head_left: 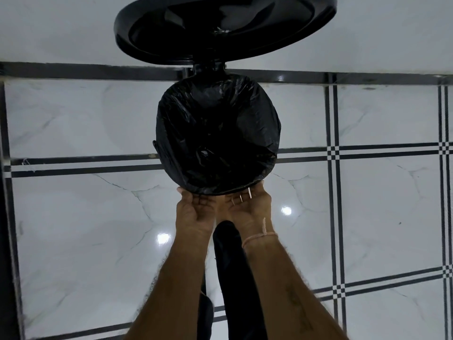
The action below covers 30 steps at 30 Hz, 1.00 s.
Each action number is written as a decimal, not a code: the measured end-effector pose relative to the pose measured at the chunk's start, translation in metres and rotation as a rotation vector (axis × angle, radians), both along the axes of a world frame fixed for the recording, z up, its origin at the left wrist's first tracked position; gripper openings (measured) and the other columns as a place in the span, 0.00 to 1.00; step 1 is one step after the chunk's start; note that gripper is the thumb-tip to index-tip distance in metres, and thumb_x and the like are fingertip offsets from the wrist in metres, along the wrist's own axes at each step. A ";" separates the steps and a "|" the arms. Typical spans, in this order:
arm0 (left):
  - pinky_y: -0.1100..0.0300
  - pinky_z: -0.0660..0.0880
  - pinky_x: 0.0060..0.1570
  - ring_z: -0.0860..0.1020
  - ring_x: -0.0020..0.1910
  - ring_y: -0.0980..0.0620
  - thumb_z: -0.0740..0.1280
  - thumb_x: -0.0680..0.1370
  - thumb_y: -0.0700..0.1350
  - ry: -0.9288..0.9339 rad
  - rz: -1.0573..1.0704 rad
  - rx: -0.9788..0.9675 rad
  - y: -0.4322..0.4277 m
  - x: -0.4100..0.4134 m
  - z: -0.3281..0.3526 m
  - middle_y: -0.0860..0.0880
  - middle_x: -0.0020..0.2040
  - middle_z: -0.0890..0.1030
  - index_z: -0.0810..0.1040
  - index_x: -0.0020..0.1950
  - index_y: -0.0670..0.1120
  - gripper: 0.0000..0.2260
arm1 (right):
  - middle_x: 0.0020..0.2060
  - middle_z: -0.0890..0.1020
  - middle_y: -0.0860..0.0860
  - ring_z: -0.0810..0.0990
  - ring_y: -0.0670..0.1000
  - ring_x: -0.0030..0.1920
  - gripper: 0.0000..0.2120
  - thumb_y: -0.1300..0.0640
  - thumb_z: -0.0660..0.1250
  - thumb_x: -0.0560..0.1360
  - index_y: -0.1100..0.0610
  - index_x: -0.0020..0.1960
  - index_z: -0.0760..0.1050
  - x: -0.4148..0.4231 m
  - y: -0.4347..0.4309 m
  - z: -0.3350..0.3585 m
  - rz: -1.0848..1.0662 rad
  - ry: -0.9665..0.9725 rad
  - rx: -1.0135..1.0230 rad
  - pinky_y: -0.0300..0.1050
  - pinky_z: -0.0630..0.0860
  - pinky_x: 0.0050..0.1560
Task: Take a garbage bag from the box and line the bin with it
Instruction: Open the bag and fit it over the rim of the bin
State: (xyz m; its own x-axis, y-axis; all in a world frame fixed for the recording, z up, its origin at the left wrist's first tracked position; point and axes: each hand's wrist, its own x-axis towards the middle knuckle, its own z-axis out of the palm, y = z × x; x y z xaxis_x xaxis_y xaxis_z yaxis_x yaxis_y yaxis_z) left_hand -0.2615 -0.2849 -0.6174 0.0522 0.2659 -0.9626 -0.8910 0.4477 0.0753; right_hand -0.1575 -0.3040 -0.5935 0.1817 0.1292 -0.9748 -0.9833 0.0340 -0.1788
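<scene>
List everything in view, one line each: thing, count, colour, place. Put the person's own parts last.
bin: one, black, centre, standing on the floor
garbage bag: one, black, lining the bin, folded over its rim
lid: one, black, top centre, hinged open behind the bin
floor: white marble-look tiles with black stripes, all around
left hand: one, at the bin's near rim, fingers on the bag edge
right hand: one, beside the left, rings on fingers, thread at wrist
leg: dark clothing, between the forearms
</scene>
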 end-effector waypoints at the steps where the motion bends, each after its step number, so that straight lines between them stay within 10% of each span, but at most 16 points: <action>1: 0.55 0.85 0.43 0.83 0.50 0.49 0.65 0.83 0.50 0.010 -0.009 0.002 0.000 0.001 -0.001 0.47 0.42 0.88 0.82 0.49 0.42 0.13 | 0.57 0.84 0.53 0.83 0.54 0.60 0.15 0.47 0.66 0.82 0.59 0.55 0.83 0.001 -0.001 -0.001 0.019 0.007 -0.003 0.51 0.84 0.43; 6: 0.59 0.83 0.36 0.87 0.37 0.52 0.63 0.84 0.49 0.029 -0.097 0.019 0.001 -0.005 -0.004 0.48 0.38 0.87 0.81 0.48 0.42 0.13 | 0.52 0.83 0.52 0.83 0.54 0.51 0.18 0.44 0.61 0.84 0.58 0.54 0.80 0.017 0.004 0.004 0.005 -0.033 0.024 0.48 0.83 0.32; 11: 0.54 0.81 0.54 0.86 0.49 0.51 0.60 0.85 0.50 0.099 -0.167 0.099 0.021 -0.027 -0.003 0.48 0.47 0.87 0.87 0.43 0.44 0.20 | 0.65 0.82 0.56 0.81 0.60 0.63 0.20 0.40 0.64 0.82 0.55 0.61 0.81 0.047 0.013 -0.002 0.170 -0.122 0.024 0.58 0.81 0.54; 14: 0.50 0.79 0.63 0.84 0.61 0.47 0.62 0.84 0.54 0.176 -0.305 0.164 0.039 -0.037 0.002 0.46 0.58 0.86 0.85 0.59 0.44 0.17 | 0.61 0.83 0.56 0.82 0.60 0.61 0.20 0.39 0.63 0.82 0.54 0.57 0.81 0.059 0.023 -0.008 0.210 -0.156 0.014 0.61 0.78 0.65; 17: 0.54 0.83 0.55 0.85 0.57 0.49 0.64 0.84 0.50 0.171 -0.376 0.128 0.050 -0.042 -0.003 0.47 0.57 0.87 0.81 0.64 0.43 0.14 | 0.65 0.82 0.59 0.80 0.63 0.67 0.22 0.42 0.62 0.83 0.56 0.67 0.79 0.071 0.032 -0.021 0.240 -0.101 0.005 0.63 0.74 0.71; 23: 0.60 0.85 0.41 0.87 0.45 0.51 0.65 0.84 0.47 0.162 -0.519 0.049 0.056 -0.047 -0.007 0.46 0.47 0.88 0.82 0.54 0.44 0.09 | 0.63 0.84 0.59 0.82 0.61 0.63 0.22 0.47 0.63 0.84 0.59 0.71 0.76 0.091 0.034 -0.032 0.321 -0.161 -0.059 0.59 0.79 0.65; 30: 0.55 0.80 0.54 0.83 0.55 0.51 0.64 0.83 0.55 0.339 -0.574 0.159 0.068 -0.053 0.008 0.49 0.55 0.85 0.81 0.55 0.48 0.12 | 0.62 0.85 0.59 0.83 0.62 0.61 0.22 0.44 0.60 0.84 0.57 0.68 0.79 0.103 0.053 -0.027 0.452 -0.175 -0.057 0.59 0.81 0.58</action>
State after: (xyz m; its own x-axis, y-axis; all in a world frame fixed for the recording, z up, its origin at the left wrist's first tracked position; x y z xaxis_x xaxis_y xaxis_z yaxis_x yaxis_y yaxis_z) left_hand -0.3145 -0.2167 -0.6089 -0.0702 0.4261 -0.9020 -0.4312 0.8024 0.4126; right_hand -0.0544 -0.2514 -0.6208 0.2817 0.1806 -0.9423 -0.8523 -0.4039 -0.3322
